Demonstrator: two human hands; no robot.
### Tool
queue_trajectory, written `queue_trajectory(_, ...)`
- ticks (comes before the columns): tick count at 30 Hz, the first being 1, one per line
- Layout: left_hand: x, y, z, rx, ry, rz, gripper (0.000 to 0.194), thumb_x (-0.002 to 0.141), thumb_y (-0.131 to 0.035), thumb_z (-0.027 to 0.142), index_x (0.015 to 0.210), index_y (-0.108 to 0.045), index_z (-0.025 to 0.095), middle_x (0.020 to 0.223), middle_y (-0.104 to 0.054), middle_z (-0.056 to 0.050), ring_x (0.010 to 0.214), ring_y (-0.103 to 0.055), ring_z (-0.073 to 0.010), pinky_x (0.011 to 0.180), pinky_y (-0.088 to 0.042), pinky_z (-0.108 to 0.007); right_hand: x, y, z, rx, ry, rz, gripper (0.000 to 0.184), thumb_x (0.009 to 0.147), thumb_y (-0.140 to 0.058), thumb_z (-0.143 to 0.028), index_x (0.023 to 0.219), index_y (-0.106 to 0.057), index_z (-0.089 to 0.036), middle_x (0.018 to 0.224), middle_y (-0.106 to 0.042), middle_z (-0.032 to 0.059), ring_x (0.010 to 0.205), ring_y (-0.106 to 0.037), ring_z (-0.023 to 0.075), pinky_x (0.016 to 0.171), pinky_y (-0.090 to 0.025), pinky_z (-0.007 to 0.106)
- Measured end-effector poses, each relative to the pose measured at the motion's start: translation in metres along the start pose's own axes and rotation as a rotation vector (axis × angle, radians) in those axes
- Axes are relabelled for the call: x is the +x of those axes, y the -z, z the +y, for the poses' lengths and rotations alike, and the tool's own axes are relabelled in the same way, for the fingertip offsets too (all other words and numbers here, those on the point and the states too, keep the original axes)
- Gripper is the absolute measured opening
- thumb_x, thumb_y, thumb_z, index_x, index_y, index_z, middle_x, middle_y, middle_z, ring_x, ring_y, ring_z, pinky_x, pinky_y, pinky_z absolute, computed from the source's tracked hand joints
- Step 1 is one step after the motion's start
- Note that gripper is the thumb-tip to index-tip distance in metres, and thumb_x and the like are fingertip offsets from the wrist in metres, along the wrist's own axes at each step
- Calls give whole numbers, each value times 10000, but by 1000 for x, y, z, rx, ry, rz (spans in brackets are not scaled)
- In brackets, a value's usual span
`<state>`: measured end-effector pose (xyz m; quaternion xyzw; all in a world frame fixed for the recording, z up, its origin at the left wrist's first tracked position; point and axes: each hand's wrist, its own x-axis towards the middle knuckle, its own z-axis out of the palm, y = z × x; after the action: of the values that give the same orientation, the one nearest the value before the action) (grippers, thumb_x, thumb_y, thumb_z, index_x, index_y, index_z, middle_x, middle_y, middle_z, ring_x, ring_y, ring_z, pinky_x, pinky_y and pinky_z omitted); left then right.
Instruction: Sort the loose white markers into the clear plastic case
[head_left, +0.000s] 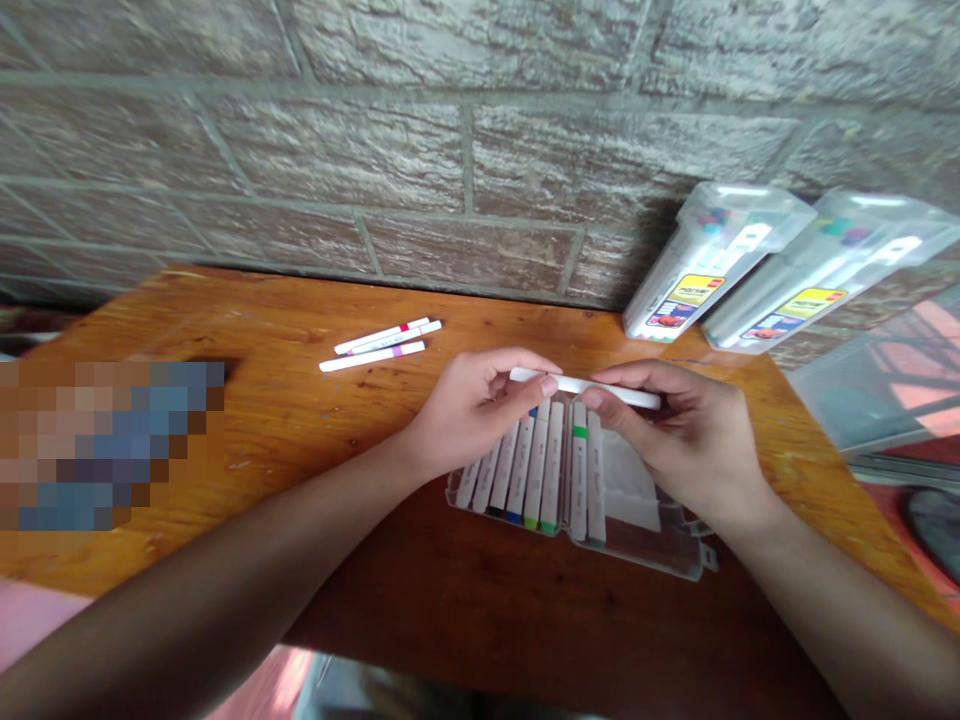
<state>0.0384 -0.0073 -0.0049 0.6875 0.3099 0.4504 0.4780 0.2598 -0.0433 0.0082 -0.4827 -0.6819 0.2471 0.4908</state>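
Note:
A white marker (574,384) is held level between both hands, above an open clear plastic case (637,553). My left hand (480,405) pinches its left end between thumb and fingers. At the other end, my right hand (675,420) grips it the same way. Several white markers (536,470) lie side by side in the left half of the case, some with blue or green ends. In the right half are a marker with a green band (579,470), another white marker (595,480) and a white paper slip (630,480).
Three loose markers (375,358) lie on the wooden table (262,330), left of the case. Two clear marker boxes (682,270) with yellow labels stand against the stone wall (405,150) at the back right. A pixelated patch covers something at the left.

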Motion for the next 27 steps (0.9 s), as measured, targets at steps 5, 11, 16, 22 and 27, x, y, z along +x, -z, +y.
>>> queue_trajectory(5, 1, 1, -1, -74, 43, 21, 249, 958, -742, 362, 1051, -778, 134, 770, -712, -14, 615, -615, -92, 561, -472, -198, 3, 0, 0, 125, -60, 15, 159, 844, -893, -292, 983, -841, -237, 926, -839, 25, 720, -764, 150, 666, -634, 240)
queue_trajectory(11, 4, 3, -1, -115, 76, 65, 251, 951, -734, 362, 1056, -759, 135, 807, -707, -23, 589, -605, -85, 541, -472, -199, 7, 3, -8, 157, -122, 52, 113, 858, -878, -252, 966, -847, -247, 725, -791, -6, 478, -581, 87, 434, -463, 203)
queue_trajectory(16, 5, 3, 2, -115, 76, 87, 261, 968, -708, 392, 1036, -734, 142, 813, -702, -20, 573, -616, -84, 536, -486, -205, 7, 4, -11, 200, -161, 49, 143, 874, -870, -291, 1006, -851, -241, 694, -771, -3, 460, -547, 92, 420, -448, 222)
queue_trajectory(22, 5, 3, 4, -138, 77, 93, 301, 969, -710, 437, 1039, -718, 144, 784, -674, -5, 553, -605, -85, 521, -472, -213, 7, 5, -9, 351, -200, 16, 186, 943, -811, -342, 1098, -840, -243, 856, -836, 42, 464, -554, 85, 427, -457, 232)
queue_trajectory(27, 5, 3, 5, -160, 80, 96, 299, 969, -714, 434, 1034, -708, 143, 758, -656, 7, 548, -597, -85, 520, -468, -218, 6, 5, -6, 409, -182, -4, 210, 962, -791, -331, 1152, -831, -252, 916, -844, 53, 480, -571, 99, 433, -466, 253)
